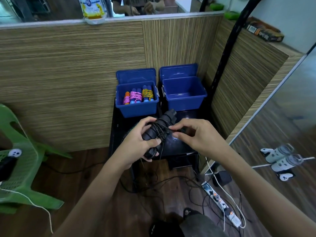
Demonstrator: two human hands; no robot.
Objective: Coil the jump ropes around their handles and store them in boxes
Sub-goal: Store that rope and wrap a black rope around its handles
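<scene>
We logged two bare forearms, no sleeves; left hand, right hand; dark shorts at bottom centre of frame.

Black handles partly rope-wound, tilted – left blue box holds coiled ropes, right box bare.

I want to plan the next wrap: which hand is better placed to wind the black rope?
The right hand. It pinches the black rope beside the black handles, while the left hand is busy gripping them.
</scene>
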